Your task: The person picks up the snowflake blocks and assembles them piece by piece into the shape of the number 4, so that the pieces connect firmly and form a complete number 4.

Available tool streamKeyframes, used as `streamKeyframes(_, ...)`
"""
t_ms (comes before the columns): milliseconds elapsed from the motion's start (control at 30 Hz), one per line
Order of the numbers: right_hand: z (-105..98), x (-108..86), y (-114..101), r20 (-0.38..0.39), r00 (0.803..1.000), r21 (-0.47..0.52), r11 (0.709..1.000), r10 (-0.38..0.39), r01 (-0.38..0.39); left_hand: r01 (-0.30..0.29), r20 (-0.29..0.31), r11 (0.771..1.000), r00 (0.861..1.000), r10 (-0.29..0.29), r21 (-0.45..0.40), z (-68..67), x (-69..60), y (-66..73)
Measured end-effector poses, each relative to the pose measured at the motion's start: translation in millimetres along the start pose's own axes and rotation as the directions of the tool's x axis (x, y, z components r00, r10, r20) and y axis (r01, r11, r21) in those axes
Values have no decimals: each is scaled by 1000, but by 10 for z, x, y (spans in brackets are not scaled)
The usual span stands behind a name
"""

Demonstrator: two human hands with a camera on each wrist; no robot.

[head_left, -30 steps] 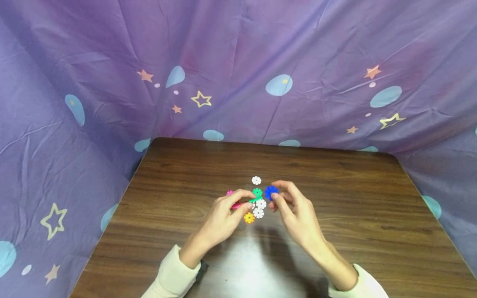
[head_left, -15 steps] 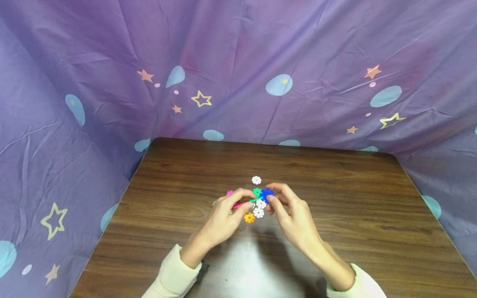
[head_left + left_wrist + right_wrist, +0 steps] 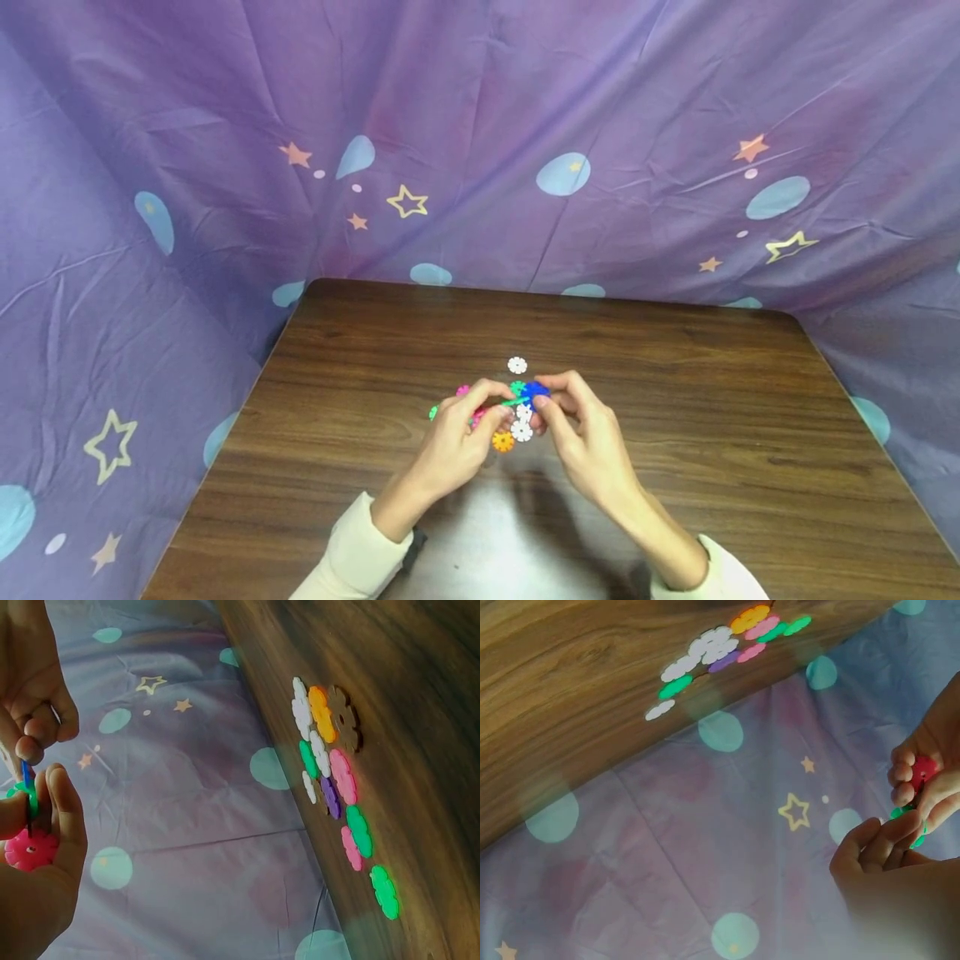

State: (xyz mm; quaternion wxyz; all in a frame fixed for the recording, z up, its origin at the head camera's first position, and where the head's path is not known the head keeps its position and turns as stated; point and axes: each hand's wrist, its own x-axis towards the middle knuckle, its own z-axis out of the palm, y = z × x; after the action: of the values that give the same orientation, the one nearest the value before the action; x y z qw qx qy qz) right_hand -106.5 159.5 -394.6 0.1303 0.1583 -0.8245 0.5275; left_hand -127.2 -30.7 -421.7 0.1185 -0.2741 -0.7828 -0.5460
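My left hand (image 3: 453,437) holds a small joined piece of flower-shaped snap discs. It includes a pink disc (image 3: 34,851) and a green disc (image 3: 513,403), which stands nearly edge-on between thumb and fingers. My right hand (image 3: 588,446) pinches a blue disc (image 3: 535,392) between thumb and forefinger. The blue disc meets the green one's edge; whether their slots are engaged I cannot tell. In the right wrist view the fingers cover the blue disc, while a red-pink disc (image 3: 924,772) shows in the left hand. Both hands are raised above the table.
Loose flower discs lie beneath and beyond the hands on the brown wooden table (image 3: 712,400): several white ones (image 3: 517,365), an orange one (image 3: 503,442), a purple one (image 3: 330,797), a brown one (image 3: 345,718), plus pink and green ones. A purple patterned cloth (image 3: 480,167) surrounds the table.
My right hand has moved left with the blue disc, bringing it from apart to against the green disc. The left hand has stayed nearly in place. The loose discs have not moved.
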Motion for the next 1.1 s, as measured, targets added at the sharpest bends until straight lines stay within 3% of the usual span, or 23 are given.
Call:
streamKeyframes(500, -32, 20, -13, 40, 994, 16, 995, 98, -99, 72, 5, 996, 997, -73, 58, -61, 9, 40)
streamKeyframes(800, -5, 3, 9, 98, 993, 36, 997, 64, -68, 29, -10, 999, 1000, -29, 29, -50, 4, 32)
streamKeyframes(967, -14, 3, 36, 111, 994, -7, 1000, 22, -21, -21, -36, 1000, 999, 22, 21, -33, 11, 12)
streamKeyframes(1100, -60, 20, 75, 104, 994, -59, 998, 17, -11, -28, -73, 998, 997, 32, 58, -38, 11, -12)
